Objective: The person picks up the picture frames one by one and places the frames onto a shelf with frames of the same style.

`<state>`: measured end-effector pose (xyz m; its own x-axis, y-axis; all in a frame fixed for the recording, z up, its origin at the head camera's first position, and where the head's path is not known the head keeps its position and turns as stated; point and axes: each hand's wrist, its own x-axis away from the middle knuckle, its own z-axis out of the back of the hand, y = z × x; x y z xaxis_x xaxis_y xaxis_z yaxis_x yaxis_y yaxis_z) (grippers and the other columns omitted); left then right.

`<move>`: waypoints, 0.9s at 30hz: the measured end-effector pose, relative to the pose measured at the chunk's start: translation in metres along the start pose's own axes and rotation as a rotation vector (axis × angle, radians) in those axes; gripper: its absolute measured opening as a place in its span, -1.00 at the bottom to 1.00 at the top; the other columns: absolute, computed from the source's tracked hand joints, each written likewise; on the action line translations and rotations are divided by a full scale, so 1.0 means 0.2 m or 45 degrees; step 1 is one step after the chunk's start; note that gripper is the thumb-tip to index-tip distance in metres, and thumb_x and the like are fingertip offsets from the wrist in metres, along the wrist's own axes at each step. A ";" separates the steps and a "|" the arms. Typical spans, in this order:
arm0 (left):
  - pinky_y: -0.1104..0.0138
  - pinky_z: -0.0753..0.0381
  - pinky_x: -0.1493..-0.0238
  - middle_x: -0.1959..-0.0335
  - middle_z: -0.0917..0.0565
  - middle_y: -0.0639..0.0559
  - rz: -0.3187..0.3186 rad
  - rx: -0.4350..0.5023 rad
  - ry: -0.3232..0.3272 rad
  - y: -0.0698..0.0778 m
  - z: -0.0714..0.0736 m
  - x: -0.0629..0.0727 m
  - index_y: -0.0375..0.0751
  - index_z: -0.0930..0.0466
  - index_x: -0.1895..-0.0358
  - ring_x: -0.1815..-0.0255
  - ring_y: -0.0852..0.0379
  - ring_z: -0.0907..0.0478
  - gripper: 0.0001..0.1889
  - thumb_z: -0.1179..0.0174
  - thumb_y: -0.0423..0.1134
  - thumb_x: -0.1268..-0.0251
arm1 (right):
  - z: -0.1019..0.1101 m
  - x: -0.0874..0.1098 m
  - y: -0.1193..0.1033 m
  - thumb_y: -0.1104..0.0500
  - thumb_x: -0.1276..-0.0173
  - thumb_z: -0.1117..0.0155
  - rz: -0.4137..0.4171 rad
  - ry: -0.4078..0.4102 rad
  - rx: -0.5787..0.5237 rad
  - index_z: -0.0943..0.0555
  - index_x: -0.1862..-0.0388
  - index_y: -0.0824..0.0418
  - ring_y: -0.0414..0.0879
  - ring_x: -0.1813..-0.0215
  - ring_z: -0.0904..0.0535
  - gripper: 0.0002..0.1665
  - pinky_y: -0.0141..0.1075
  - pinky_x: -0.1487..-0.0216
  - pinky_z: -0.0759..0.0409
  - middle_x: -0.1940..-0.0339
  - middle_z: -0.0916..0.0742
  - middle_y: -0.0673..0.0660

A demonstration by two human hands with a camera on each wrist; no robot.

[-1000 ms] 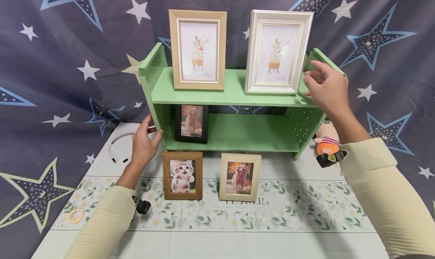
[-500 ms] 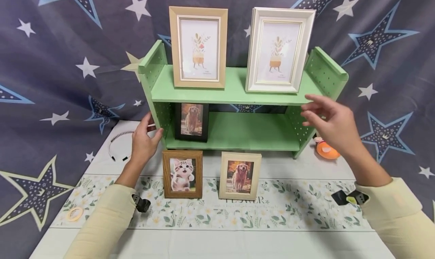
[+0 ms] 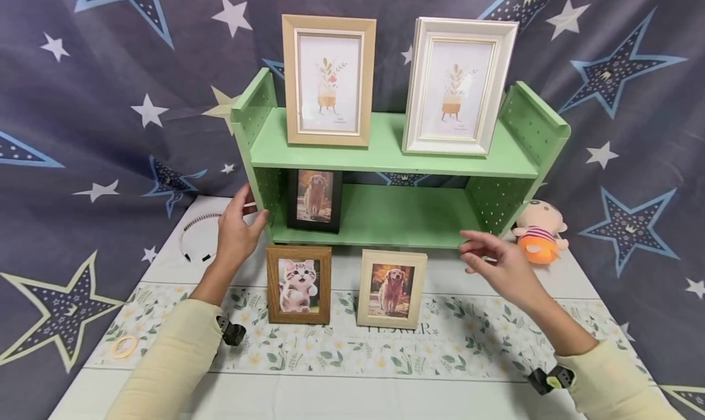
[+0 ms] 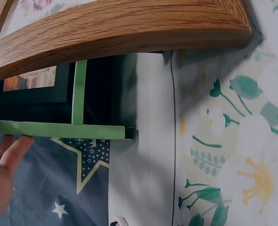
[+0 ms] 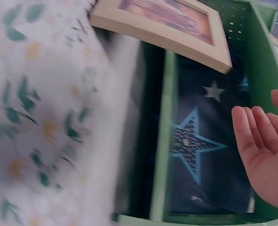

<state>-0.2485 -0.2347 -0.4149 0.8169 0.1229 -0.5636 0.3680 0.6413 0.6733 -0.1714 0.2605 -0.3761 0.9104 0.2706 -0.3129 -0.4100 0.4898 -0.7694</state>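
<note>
Shelf [image 3: 410,215]: setting out frames here looks like the work, with a pause between placements; neither hand has a frame.
Left hand [image 3: 238,233]: holds the shelf's left side, thumb at the front edge, fingers outside, probably steadying it; brown frame [image 3: 326,288] just to its right.
Right hand [image 3: 503,270]: holds nothing, fingers loosely bent, thumb a narrow gap away, before the lower right corner.
Top board: tan frame [image 3: 328,80], white frame [image 3: 461,83].
Lower board: black frame [image 3: 314,202], left end.
Table [image 3: 275,401]: brown frame and cream frame [image 3: 392,288], upright; taking the cream one would call for the right hand to reach left, opening wider.
</note>
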 end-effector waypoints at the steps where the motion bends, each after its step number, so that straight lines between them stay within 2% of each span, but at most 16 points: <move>1: -0.19 -0.68 -0.10 -0.18 -0.63 -0.31 0.002 0.000 -0.001 0.00 0.00 0.00 -0.16 -0.34 -0.50 -0.10 -0.31 -0.69 -0.33 -0.30 -0.40 -0.34 | -0.02 0.01 0.02 0.37 -0.43 -0.29 -0.017 -0.009 -0.026 -0.54 -0.33 0.37 -0.38 0.23 -0.72 -0.51 -0.34 0.23 -0.80 0.12 -0.76 -0.11; 4: -0.18 -0.68 -0.13 -0.18 -0.63 -0.32 0.006 -0.002 -0.002 0.00 0.00 0.00 -0.15 -0.34 -0.51 -0.10 -0.33 -0.68 -0.34 -0.29 -0.41 -0.35 | -0.09 0.03 0.06 0.37 -0.44 -0.28 -0.063 -0.032 -0.080 -0.51 -0.35 0.38 -0.41 0.18 -0.70 -0.49 -0.35 0.19 -0.80 0.06 -0.77 0.21; 7: -0.15 -0.69 -0.14 -0.18 -0.62 -0.32 0.013 -0.011 -0.006 0.00 0.01 0.00 -0.14 -0.33 -0.51 -0.10 -0.32 -0.68 -0.33 -0.29 -0.40 -0.35 | -0.17 0.04 0.08 0.36 -0.44 -0.29 -0.116 -0.051 -0.117 -0.50 -0.37 0.39 -0.41 0.12 -0.69 -0.46 -0.37 0.15 -0.80 0.01 -0.75 0.36; 13: -0.12 -0.70 -0.15 -0.18 -0.63 -0.32 -0.009 -0.018 -0.005 -0.01 0.01 0.00 -0.16 -0.34 -0.50 -0.08 -0.31 -0.70 -0.33 -0.31 -0.40 -0.34 | -0.30 0.10 0.16 0.30 -0.44 -0.32 -0.185 -0.073 -0.180 -0.46 -0.42 0.32 -0.29 0.02 -0.70 -0.40 -0.40 0.10 -0.78 -0.07 -0.71 0.40; 18: -0.12 -0.67 -0.19 -0.16 -0.64 -0.32 -0.011 -0.024 0.002 -0.01 0.00 0.00 -0.16 -0.34 -0.50 -0.07 -0.31 -0.70 -0.33 -0.30 -0.40 -0.34 | -0.39 0.13 0.21 0.36 -0.39 -0.32 -0.231 -0.107 -0.272 -0.43 -0.44 0.34 -0.27 0.05 -0.69 -0.36 -0.35 0.13 -0.79 -0.06 -0.70 0.42; 27: -0.16 -0.69 -0.14 -0.16 -0.63 -0.32 0.003 -0.019 0.002 0.00 0.00 0.00 -0.15 -0.33 -0.51 -0.09 -0.32 -0.69 -0.33 -0.31 -0.40 -0.34 | -0.49 0.19 0.22 0.36 -0.34 -0.37 -0.394 -0.128 -0.398 -0.40 -0.46 0.35 -0.21 0.10 -0.70 -0.28 -0.25 0.13 -0.82 -0.06 -0.69 0.41</move>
<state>-0.2487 -0.2339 -0.4152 0.8168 0.1256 -0.5632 0.3596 0.6525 0.6670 -0.1503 0.2116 -0.4759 0.9715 0.2372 0.0021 -0.0689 0.2907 -0.9543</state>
